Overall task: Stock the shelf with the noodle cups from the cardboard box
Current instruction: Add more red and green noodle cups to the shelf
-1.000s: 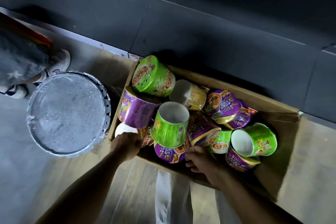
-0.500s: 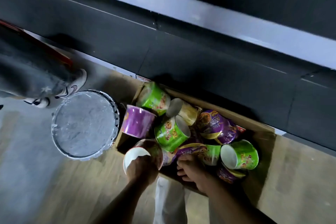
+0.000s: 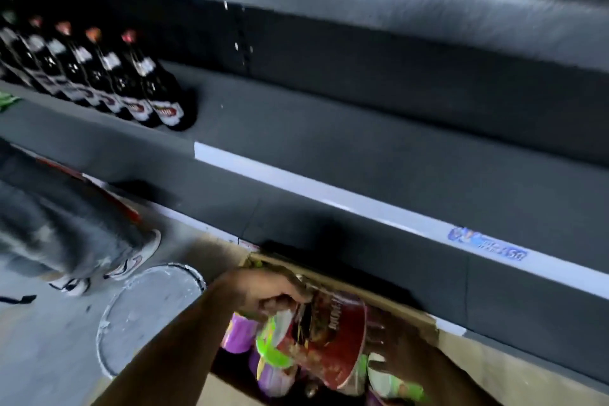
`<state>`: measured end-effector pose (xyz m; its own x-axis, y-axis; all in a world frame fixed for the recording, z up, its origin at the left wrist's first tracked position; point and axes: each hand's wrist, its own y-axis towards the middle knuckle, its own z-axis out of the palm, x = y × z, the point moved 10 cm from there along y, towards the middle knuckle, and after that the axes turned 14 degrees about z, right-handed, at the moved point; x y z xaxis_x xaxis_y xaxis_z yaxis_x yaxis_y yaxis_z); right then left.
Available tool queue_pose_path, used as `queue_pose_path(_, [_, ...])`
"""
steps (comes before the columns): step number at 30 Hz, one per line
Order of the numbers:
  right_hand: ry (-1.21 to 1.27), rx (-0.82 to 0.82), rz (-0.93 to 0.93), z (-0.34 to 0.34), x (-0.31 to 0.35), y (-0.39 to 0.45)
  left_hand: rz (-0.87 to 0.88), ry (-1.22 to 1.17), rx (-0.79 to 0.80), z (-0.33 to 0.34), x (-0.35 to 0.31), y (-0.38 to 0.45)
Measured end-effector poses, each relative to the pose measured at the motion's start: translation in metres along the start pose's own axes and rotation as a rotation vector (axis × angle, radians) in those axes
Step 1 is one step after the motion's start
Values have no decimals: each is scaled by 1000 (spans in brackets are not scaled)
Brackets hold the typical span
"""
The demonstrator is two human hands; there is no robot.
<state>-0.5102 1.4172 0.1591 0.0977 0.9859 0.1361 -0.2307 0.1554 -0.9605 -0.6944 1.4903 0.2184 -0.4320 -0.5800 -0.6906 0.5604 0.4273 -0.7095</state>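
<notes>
Lifting red paper noodle cup [image 3: 329, 339] above brown cardboard box [image 3: 389, 298], lower centre; my left hand [image 3: 267, 290] curling over rim, right hand [image 3: 392, 349] cupping base; next needing raise onto bare grey shelf [image 3: 329, 128], mid-frame.

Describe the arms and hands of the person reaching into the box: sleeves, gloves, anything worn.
Both forearms are bare, with no sleeves in view. The left hand wears no glove, and no ring or watch shows. The right hand lies in shadow and motion blur; it looks bare too, but finer detail cannot be told.
</notes>
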Motion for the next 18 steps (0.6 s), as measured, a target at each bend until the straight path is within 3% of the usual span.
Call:
queue_pose_path(3, [-93,77,-126,2,42,-43,118,-221,13,3,-79,-33])
queue_pose_path(6, [-82,277,-317,28,87,-110,278,-343,-19,-8,-131,-53])
queue_pose_path(10, [-258,571,-453,66,125,-222,418,-329,-68,-29,-199,-85])
queue_pose_path(15, [-203,471,-651,62,174,-323,457,42,-94,-9,-280,-149])
queue_pose_path(18, [-149,444,-714,66,190,-377,598,186,-98,2,-331,-182])
